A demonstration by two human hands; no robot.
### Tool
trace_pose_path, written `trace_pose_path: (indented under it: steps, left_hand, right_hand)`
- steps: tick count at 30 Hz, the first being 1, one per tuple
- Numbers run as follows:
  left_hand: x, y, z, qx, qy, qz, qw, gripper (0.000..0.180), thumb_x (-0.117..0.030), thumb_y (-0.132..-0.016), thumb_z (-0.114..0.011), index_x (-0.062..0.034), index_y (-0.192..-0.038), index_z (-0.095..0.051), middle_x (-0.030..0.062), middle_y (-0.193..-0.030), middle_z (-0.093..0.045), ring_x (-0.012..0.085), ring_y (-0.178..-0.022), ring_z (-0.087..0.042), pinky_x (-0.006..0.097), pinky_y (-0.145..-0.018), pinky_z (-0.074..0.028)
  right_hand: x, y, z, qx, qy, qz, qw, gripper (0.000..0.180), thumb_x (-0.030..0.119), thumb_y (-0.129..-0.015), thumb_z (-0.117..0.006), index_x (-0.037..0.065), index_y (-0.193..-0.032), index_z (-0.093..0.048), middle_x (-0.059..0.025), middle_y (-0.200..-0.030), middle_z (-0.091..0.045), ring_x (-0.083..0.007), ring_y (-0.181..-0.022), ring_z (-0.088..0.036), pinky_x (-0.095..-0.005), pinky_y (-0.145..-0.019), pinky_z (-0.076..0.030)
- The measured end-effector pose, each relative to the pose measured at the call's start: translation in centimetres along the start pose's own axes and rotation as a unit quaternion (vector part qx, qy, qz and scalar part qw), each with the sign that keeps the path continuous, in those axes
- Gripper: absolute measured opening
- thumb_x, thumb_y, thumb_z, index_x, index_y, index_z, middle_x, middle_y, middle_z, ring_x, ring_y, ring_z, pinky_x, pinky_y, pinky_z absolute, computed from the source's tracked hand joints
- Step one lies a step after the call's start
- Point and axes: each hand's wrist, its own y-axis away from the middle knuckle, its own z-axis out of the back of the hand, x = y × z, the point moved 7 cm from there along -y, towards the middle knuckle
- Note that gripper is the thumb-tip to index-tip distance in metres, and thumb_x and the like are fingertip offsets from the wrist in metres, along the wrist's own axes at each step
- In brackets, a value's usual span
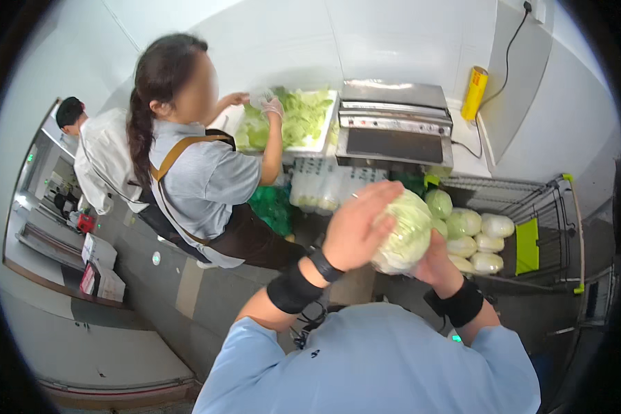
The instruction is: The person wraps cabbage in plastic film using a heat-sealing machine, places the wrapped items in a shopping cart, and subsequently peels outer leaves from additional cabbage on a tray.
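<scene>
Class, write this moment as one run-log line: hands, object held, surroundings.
left hand: on top of wrapped cabbage | right hand: under it | wire cart: wrapped cabbages inside | co-worker: at greens tray

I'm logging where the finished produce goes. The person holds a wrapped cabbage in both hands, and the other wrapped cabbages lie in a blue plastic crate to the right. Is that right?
Not quite. The head view shows the left hand and right hand holding the wrapped cabbage, but the other wrapped cabbages lie in a wire cart to the right, not a blue plastic crate.
</scene>
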Motion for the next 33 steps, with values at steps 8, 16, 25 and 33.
trace_pose_path:
  steps: [8, 16, 25, 33]
  left_hand:
    - [3.3, 5.6, 1.8, 0.156, 0.266, 0.284, 0.908, 0.042, -0.026, -0.104, -0.04, 0.0052, -0.128, -0.055, 0.0218, -0.135, -0.054, 0.0276, -0.127, -0.05, 0.036, -0.108, -0.034]
    - [-4.3, 10.6, 2.5, 0.093, 0.041, -0.096, 0.99, 0.047, -0.033, -0.097, -0.046, 0.0017, -0.125, -0.058, 0.0203, -0.132, -0.056, 0.0399, -0.121, -0.053, 0.044, -0.103, -0.041]
    - [-4.4, 13.3, -2.0, 0.199, 0.448, 0.175, 0.854, 0.088, -0.067, -0.095, -0.03, 0.0101, -0.135, -0.046, 0.02, -0.136, -0.053, 0.0265, -0.122, -0.055, 0.035, -0.104, -0.04]
    - [-7.4, 12.9, -6.6, 0.097, 0.532, 0.274, 0.795, 0.053, -0.033, -0.105, -0.03, 0.0068, -0.118, -0.062, 0.0151, -0.113, -0.068, 0.0204, -0.104, -0.064, 0.032, -0.094, -0.048]
  right_hand:
    - [-6.5, 1.8, -2.9, 0.028, -0.023, -0.041, 0.998, 0.096, 0.065, -0.083, -0.061, 0.006, -0.15, -0.025, -0.0118, -0.15, -0.039, -0.0244, -0.135, -0.044, -0.0422, -0.112, -0.036]
    - [-9.8, 7.9, -5.1, -0.059, 0.014, -0.049, 0.997, 0.112, 0.065, -0.073, -0.072, 0.006, -0.152, -0.018, -0.0117, -0.15, -0.036, -0.0242, -0.136, -0.041, -0.0407, -0.112, -0.035]
    - [-10.0, 13.3, -8.5, -0.065, 0.08, -0.021, 0.994, 0.126, 0.067, -0.067, -0.076, 0.005, -0.153, -0.008, -0.0123, -0.154, -0.025, -0.0227, -0.141, -0.029, -0.0389, -0.114, -0.028]
    - [-9.7, 18.5, -6.2, -0.051, -0.032, 0.004, 0.998, 0.107, 0.075, -0.075, -0.061, 0.008, -0.151, -0.026, -0.0117, -0.149, -0.041, -0.0264, -0.135, -0.043, -0.0438, -0.111, -0.036]
